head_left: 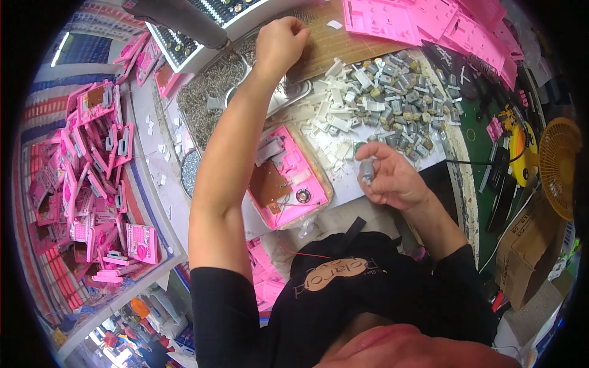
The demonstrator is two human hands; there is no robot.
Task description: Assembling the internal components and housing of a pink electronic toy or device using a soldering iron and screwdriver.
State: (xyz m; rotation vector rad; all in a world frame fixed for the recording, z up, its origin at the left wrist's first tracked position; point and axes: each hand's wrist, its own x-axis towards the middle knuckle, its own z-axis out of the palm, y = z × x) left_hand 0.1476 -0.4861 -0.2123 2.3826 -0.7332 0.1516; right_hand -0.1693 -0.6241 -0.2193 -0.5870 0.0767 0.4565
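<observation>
My left hand [282,46] is stretched out to the far side of the table, over the edge of a brown board [343,40]. Its fingers are curled closed, and whatever lies in them is hidden. Near the table's front edge, my right hand [396,181] pinches a small grey motor [367,170] between thumb and fingers. Between my forearms lies an open pink plastic casing [316,205], holding a brown circuit board [268,182] and a round metal part [302,195]. Beyond my right hand spreads a heap of small grey motors [399,101].
White plastic pieces [337,122] lie beside the motors. A tray of small screws [202,126] sits left of my forearm, below a dark powered screwdriver [184,24]. Pink assembled casings [86,178] are piled at left; pink shells [423,24] lie far right, a fan [558,168] at right.
</observation>
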